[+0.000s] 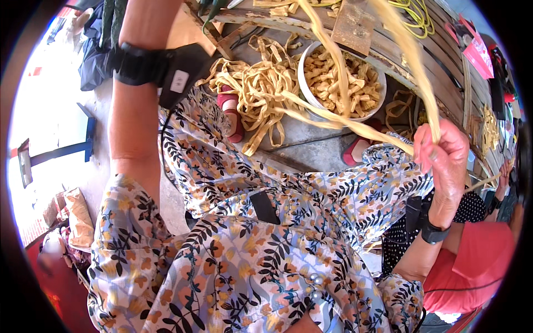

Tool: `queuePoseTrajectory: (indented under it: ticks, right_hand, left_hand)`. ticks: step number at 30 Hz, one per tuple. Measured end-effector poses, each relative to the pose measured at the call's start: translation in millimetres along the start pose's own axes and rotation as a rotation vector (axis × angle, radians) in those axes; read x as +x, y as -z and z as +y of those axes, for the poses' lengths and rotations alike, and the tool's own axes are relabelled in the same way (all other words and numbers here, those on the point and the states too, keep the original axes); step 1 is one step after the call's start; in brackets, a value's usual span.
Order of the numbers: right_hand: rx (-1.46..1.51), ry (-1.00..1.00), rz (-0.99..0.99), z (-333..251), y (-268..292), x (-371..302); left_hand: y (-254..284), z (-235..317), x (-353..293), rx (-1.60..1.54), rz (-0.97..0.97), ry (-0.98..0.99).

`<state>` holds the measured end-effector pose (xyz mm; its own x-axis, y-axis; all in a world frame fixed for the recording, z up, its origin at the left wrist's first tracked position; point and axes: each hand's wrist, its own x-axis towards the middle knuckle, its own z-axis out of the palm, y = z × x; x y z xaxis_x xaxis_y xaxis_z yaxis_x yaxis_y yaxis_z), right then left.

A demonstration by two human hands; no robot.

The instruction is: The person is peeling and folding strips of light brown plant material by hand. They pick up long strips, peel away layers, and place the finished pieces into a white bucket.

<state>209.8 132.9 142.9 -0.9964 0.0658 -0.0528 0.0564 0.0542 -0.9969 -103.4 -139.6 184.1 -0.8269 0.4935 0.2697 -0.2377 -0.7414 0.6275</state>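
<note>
Far to the left of the white basin (303, 83), and nearer the wearer than it, a brown paper bag (79, 219) stands upright. Between that bag and the basin, the wearer's bare left forearm (136, 125), with a black strap (136, 65) round it, reaches forward and runs out of view; the left hand is out of sight, so I cannot tell whether its fingers are clenched or released. Just left of the basin lies a tangled heap of pale yellow strips (261, 83) on the grey floor (311, 152), with a red shoe (235, 125) at its near edge. Inside the basin are many short, chopped yellow pieces (333, 77). Beyond its rim, a worn wooden board (353, 25) rests on a slatted wooden bench (444, 64). Loose long yellow strips (361, 130) pass in front of the basin and along its near side, and their ends lead to the wearer's right hand (441, 147), raised to the right of the basin. Its fingers are curled in, grasping the strips. On the near side of the basin spreads the wearer's floral clothing (222, 250). Farthest right of the basin sits another person in a red top (472, 266).
</note>
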Motion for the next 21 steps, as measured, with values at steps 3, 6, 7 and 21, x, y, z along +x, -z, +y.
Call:
queuePoseTrajectory:
  ticks: [3, 6, 7, 21]
  right_hand:
    - [-0.154, -0.043, 0.091, 3, 19, -19]
    - [0.009, 0.117, 0.13, 17, 50, -26]
    - [-0.023, 0.099, 0.153, 16, 49, -30]
    - [-0.42, -0.198, -0.513, 109, -88, 36]
  left_hand:
    - [135, 29, 18, -0.062, -0.042, 0.105]
    - [213, 73, -31, 0.097, 0.192, 0.178]
    - [237, 49, -38, 0.233, 0.159, 0.31]
    - [62, -110, -106, 1.411, -0.642, 0.654]
